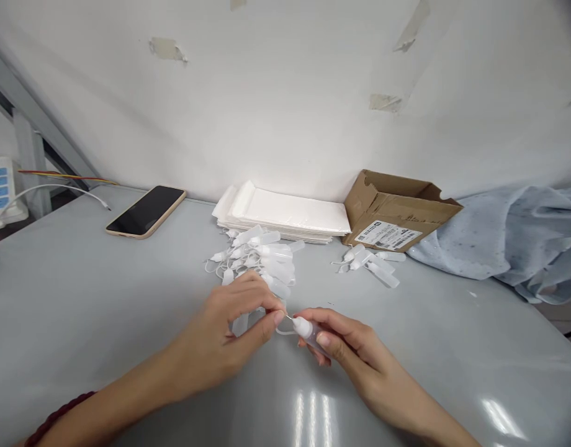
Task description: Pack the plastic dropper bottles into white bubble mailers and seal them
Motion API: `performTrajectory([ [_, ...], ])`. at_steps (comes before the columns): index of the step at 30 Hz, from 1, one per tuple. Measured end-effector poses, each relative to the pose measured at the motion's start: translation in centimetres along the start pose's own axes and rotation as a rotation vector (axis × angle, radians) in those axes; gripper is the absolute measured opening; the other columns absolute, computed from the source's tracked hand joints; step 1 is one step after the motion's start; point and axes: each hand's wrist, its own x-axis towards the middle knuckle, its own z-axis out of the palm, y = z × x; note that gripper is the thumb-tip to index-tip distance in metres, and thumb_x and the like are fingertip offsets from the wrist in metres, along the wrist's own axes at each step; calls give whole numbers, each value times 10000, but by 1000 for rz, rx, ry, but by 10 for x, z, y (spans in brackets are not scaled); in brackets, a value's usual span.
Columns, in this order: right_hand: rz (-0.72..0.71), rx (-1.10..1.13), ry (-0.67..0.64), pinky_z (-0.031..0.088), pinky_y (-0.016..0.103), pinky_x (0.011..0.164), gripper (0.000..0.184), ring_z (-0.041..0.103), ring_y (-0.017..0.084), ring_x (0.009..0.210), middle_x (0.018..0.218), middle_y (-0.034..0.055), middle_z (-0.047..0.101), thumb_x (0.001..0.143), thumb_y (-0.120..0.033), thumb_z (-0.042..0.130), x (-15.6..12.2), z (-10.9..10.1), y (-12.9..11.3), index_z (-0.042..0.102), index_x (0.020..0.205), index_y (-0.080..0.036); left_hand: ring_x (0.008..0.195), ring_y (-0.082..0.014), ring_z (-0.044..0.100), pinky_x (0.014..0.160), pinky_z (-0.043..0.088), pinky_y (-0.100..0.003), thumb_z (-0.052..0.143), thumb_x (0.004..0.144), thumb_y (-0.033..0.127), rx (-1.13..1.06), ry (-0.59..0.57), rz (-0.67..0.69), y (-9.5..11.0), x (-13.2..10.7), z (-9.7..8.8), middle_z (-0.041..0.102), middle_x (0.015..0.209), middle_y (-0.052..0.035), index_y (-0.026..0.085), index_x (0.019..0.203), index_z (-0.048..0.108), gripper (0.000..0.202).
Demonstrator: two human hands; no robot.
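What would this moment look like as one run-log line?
left hand: pinching needle | right hand: gripping bottle | nearby: bottle pile, cardboard box, phone

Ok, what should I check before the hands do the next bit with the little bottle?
1. Bottle held in the right hand: ok.
2. Thin metal tip well clear of the left hand: not ok, its end is right by the fingertips.
3. Left hand gripping a cap: cannot tell, the fingers would hide it.
4. White strap reaching the bottle's neck: ok.
5. Phone away from both hands: ok.
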Motion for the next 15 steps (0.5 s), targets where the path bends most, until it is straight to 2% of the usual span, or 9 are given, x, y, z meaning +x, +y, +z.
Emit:
performTrajectory([
  [7,-44,-97,18,403,253,700,292,488,118,710,773,-19,523,976,-347,394,2,1,3,600,1168,-269,750,-143,484,712,410,-267,465,911,142,67,28,119,-4,-2,6,589,714,4,194,790,593,184],
  [12,-76,-139,25,410,249,705,287,495,114,711,834,-10,564,981,-340,389,1,1,6,592,1172,-274,777,-148,485,750,409,-288,454,912,109,112,-21,154,-4,-1,7,602,751,-2,183,812,570,170],
  [15,-85,-139,22,409,246,700,287,496,113,708,804,-15,544,981,-338,390,0,1,5,592,1172,-266,803,-155,492,767,417,-294,446,919,108,122,-44,165,-6,0,5,617,788,-8,184,846,574,166],
])
